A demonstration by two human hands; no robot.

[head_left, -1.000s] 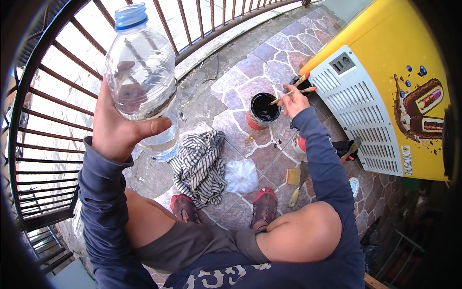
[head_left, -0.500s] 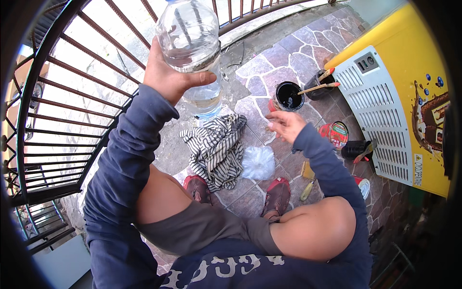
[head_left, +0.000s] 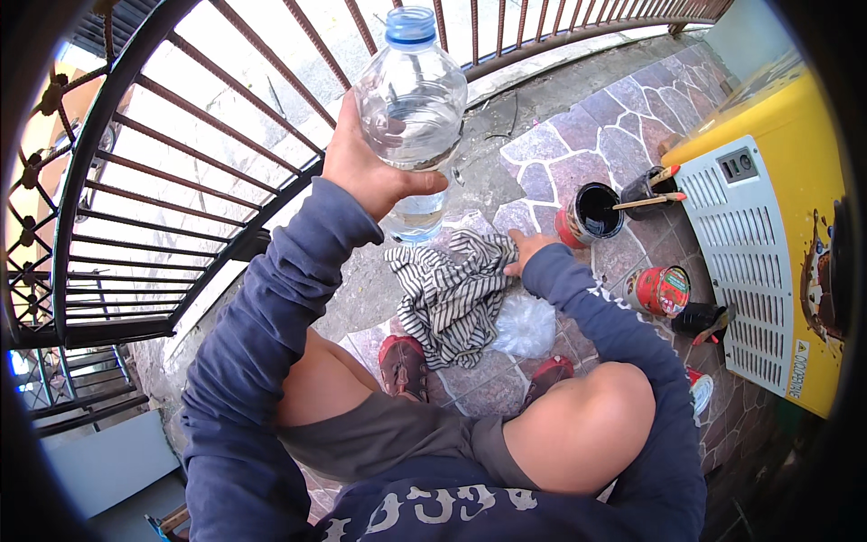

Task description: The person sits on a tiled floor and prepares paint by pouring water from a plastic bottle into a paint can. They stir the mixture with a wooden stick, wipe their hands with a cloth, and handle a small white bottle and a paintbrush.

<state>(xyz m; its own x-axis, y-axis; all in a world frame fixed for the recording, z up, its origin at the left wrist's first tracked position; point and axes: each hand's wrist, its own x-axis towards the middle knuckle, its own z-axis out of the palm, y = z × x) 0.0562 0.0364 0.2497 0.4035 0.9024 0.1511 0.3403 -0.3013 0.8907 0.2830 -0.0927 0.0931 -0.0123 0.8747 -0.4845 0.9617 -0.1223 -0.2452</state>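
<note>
Clear bottle is being held at twelve o'clock, left hand wrapping around it; the right hand, part-open, is lying at the two o'clock edge of the striped cloth, any grip unclear.

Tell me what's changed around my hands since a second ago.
Your right hand has let go of the brush and moved back toward you and left, to the edge of the striped cloth; whether it has a grip there, I can't tell. Your left hand still holds the bottle. The brush still stands in the black-filled tin.
</note>
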